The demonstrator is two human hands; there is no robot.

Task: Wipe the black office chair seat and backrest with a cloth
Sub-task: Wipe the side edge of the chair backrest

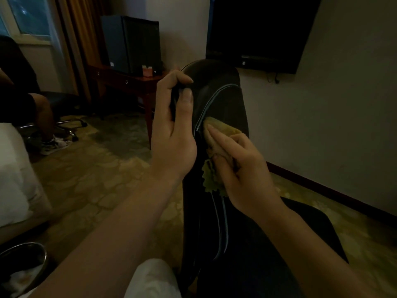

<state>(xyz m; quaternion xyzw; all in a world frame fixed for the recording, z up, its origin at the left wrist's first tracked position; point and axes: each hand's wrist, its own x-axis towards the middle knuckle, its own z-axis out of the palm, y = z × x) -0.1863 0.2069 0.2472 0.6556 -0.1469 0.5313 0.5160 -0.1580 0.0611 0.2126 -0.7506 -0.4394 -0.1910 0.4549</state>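
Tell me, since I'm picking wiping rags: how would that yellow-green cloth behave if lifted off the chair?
Probably floppy: the cloth bunches under the right hand and its zigzag edge hangs loose against the backrest. Likely light, since fingertip pressure alone pins it. It seems unlikely to slip far on its own.

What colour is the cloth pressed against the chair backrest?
Yellowish-green, with a zigzag-cut edge; the cloth shows in the head view, under the right hand.
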